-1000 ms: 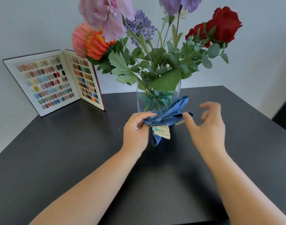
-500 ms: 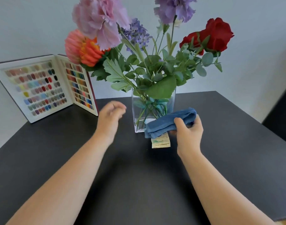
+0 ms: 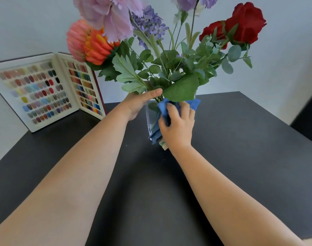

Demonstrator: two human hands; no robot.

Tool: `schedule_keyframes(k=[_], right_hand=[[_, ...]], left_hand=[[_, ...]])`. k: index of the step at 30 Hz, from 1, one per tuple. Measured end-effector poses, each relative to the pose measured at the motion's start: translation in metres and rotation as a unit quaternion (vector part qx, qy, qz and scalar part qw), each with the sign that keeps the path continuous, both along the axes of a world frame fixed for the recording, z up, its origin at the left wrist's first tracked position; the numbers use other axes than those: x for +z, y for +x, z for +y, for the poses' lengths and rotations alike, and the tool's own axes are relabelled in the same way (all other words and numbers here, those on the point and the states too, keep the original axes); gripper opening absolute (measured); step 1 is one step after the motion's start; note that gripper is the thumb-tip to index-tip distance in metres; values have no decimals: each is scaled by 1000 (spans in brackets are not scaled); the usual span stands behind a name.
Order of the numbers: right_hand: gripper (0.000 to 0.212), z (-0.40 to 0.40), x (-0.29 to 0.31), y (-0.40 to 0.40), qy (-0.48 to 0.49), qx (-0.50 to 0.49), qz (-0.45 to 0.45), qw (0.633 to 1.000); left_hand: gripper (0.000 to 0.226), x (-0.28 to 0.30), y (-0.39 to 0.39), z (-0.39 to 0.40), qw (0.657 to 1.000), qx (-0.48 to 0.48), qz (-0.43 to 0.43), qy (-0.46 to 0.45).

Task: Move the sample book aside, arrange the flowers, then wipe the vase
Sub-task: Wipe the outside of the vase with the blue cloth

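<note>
A clear glass vase [image 3: 150, 119] stands mid-table and holds a bouquet [image 3: 169, 50] of pink, orange, purple and red flowers with green leaves. My left hand [image 3: 139, 103] grips the vase at its top left rim, thumb across the front edge. My right hand [image 3: 178, 125] holds a blue cloth [image 3: 163, 108] and presses it against the vase's front face. A pale tag hangs from the cloth below my palm. The open sample book [image 3: 45, 91] stands at the back left against the wall, apart from the vase.
The black table [image 3: 240, 148] runs to a back edge at the pale wall [image 3: 284, 50]. Its right edge falls off beside a dark gap at far right. Bare tabletop lies to the right of the vase and in front of it.
My left hand rose from beside the vase and took hold of its top rim. My right hand lifted the cloth from the table's level up onto the vase's front face.
</note>
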State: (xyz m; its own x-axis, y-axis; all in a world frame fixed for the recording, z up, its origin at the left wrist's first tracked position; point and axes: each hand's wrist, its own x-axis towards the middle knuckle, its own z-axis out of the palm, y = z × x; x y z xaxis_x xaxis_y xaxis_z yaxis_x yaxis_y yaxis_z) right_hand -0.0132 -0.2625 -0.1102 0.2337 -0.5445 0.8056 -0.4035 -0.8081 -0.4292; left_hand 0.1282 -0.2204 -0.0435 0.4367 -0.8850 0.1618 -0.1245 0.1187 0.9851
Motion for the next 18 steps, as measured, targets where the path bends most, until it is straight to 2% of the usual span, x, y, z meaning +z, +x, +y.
schedule_keyframes(k=[3,5,7,10,13,16,18], right_hand=[[30,2,-9,-8,-131,42,152,979],[36,-9,-11,-22,-164,65,214,961],[38,-26,-7,-37,-142,74,205,966],[35,-40,3,-46,-85,72,139,984],[37,-29,4,-34,-99,74,101,987],[38,-17,1,-17,-139,94,114,979],[38,-12,-6,-12,-180,103,174,963]], left_hand=[[68,-2,7,-2,1000,4,-5,4],[67,-4,10,-4,1000,-4,-7,-11],[68,-3,9,-3,1000,-4,-5,-7],[77,-2,8,-3,1000,-1,-16,-7],[80,-3,8,-2,1000,-10,-13,-14],[72,-4,7,-2,1000,-19,-11,-20],[69,-4,7,-2,1000,-18,-8,-20]])
